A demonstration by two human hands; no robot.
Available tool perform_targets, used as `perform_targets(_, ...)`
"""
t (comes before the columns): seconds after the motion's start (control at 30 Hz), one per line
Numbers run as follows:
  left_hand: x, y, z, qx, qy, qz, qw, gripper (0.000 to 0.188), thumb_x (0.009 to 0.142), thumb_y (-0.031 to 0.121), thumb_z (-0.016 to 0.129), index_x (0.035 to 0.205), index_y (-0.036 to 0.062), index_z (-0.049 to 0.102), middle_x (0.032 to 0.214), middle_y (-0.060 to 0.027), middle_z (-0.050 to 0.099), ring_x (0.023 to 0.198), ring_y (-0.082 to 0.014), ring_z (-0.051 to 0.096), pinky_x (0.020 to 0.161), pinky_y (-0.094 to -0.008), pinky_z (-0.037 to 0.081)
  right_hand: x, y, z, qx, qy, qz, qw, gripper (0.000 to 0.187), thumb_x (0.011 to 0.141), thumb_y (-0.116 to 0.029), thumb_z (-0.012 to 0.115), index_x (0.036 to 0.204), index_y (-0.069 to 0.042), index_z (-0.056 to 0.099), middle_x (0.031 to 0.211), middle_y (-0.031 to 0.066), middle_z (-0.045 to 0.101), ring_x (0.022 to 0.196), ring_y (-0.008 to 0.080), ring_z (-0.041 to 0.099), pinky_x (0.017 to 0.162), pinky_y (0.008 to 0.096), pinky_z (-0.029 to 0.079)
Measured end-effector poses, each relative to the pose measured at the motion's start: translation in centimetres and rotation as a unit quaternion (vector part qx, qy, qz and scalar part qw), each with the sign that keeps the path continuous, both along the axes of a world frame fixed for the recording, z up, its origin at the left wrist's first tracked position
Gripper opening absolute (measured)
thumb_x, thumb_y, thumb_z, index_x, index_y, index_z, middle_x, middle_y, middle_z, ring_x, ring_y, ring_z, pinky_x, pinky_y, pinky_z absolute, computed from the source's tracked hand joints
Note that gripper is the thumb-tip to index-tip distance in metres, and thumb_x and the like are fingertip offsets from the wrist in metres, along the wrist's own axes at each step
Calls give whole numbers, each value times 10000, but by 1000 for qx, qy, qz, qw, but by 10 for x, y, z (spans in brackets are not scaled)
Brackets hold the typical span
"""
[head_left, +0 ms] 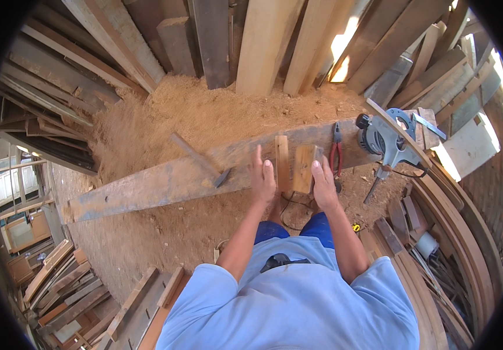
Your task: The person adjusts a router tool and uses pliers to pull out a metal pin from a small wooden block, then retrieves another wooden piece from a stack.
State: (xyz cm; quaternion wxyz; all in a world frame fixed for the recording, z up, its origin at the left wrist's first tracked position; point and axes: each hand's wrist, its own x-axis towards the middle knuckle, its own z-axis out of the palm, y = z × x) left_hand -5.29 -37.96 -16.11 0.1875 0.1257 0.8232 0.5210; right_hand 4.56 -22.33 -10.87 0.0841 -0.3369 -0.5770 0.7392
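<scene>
My left hand (262, 181) is open, its fingers stretched away from me and the thumb up, just left of a narrow wooden strip (281, 163). My right hand (325, 185) is also open, with straight fingers along the right edge of a short, thick wooden block (304, 169). Whether it touches the block, I cannot tell. Strip and block stand side by side between my palms, at the near edge of a long, worn plank (140, 189). A hammer (202, 158) rests on the plank to the left. Red-handled pliers (336, 153) lie to the right of the block.
At the plank's right end sits a grey power saw (388, 143) with a cable. Sawdust (169, 116) covers the ground beyond the plank. Tall boards (269, 46) lean along the far side. Stacked timber (458, 233) lies at right, and a yellow tape measure (356, 227) beside my right forearm.
</scene>
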Motion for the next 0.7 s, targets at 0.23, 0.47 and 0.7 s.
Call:
perform_targets(0.23,8,-33,71,348,-489,-7,800,668,903,321,753,1432,17,483,1295,-200,638,1189,-329,648,972,-451,557,-18,-24,69,210,-104,147,961,434,1030,-362,514,986,53,633,892,293,673,860,441,670,797,486,521)
perform_targets(0.47,32,-70,67,342,-472,1,813,627,869,260,789,1370,18,500,1234,-195,651,1081,-368,693,890,-529,610,10,42,-58,504,-363,81,780,381,972,-311,611,1244,-51,547,1186,271,583,1090,507,596,885,546,518)
perform_targets(0.7,22,-74,76,339,-380,73,858,553,880,182,764,1342,13,511,1200,-166,661,1055,-335,708,888,-503,612,4,65,-99,399,-421,67,812,282,970,-121,572,1225,-44,481,1247,277,535,1103,463,588,918,521,518)
